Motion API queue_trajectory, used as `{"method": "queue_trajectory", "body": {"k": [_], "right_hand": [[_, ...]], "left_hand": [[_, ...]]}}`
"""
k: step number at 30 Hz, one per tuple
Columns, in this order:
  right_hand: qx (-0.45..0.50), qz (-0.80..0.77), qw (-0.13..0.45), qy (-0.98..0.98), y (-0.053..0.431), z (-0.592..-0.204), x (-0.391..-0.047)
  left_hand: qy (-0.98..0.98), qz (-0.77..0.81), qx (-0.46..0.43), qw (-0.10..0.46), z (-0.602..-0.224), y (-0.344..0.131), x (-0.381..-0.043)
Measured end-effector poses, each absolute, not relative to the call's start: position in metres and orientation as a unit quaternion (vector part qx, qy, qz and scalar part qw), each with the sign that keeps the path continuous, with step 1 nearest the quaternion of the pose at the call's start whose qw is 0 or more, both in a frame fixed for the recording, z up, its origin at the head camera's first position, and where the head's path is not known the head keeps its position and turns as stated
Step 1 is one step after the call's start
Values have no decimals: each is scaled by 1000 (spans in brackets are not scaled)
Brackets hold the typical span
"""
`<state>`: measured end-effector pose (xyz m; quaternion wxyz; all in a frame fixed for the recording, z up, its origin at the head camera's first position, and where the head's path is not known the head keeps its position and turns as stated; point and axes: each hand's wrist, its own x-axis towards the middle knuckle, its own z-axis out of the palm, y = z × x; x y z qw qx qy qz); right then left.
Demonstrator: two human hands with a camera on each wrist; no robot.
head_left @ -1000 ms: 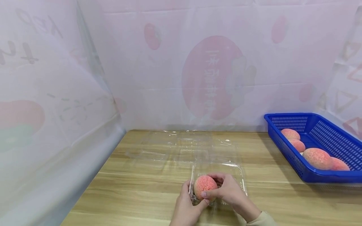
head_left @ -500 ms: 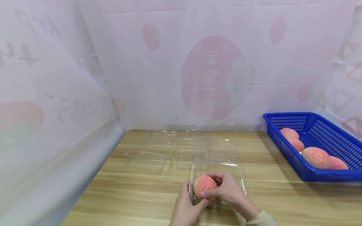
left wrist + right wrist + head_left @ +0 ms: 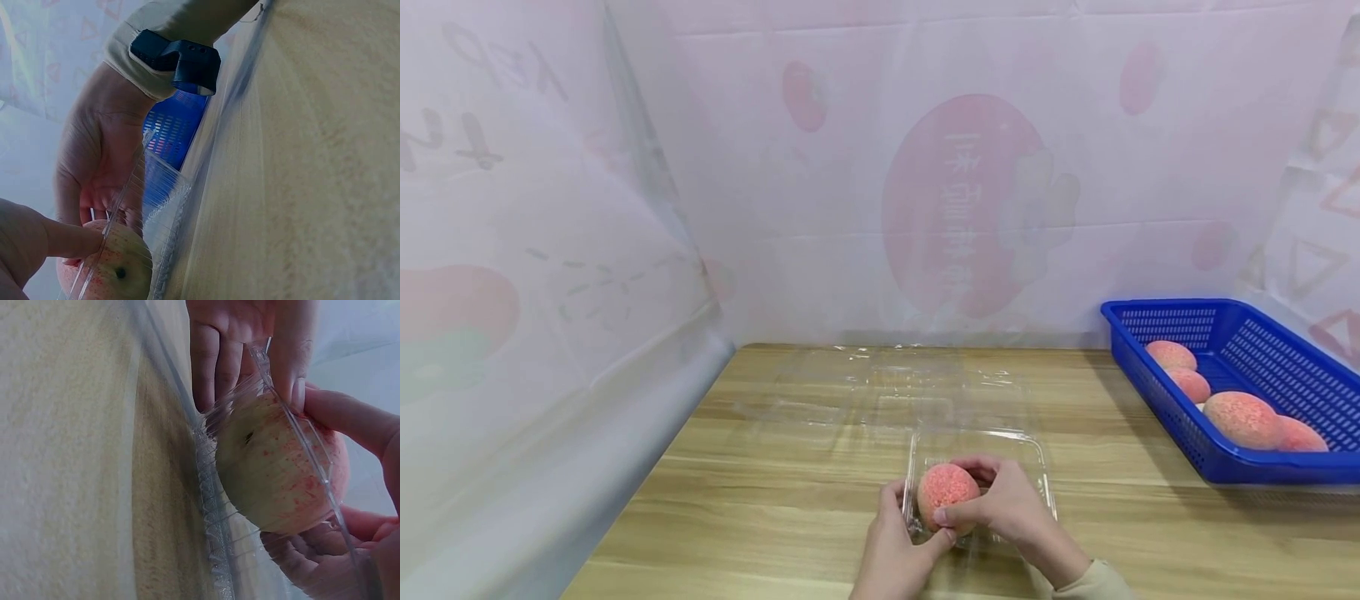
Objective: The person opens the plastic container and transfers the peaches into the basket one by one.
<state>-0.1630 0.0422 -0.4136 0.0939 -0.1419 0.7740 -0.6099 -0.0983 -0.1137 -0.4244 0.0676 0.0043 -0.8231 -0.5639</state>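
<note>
A pink and cream peach [image 3: 946, 490] sits in the left front corner of a clear plastic box [image 3: 1047, 471] on the wooden table. My right hand [image 3: 1011, 510] grips the peach from the right, fingers behind it and thumb across its front. Around the box's front left corner, my left hand [image 3: 897, 543] holds on, with its thumb at the front rim beside the right thumb and its fingers along the outer left wall. Through the ribbed clear wall, the right wrist view shows the peach's pale underside [image 3: 259, 462] with a small dark spot.
To the right stands a blue perforated basket [image 3: 1161, 417] with several peaches [image 3: 1240, 418] along its near and left sides. More clear plastic boxes [image 3: 913, 407] lie toward the back of the table. Printed white cloth [image 3: 805, 275] walls the back and sides.
</note>
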Motion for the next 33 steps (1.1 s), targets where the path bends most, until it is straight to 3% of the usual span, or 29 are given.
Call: {"method": "queue_trajectory", "body": {"k": [14, 33], "right_hand": [[-109, -635, 35, 764, 41, -414, -167], [-89, -673, 24, 734, 43, -409, -165]], "left_hand": [[-825, -560, 19, 69, -426, -114, -98], [-825, -560, 25, 76, -425, -113, -99]]}}
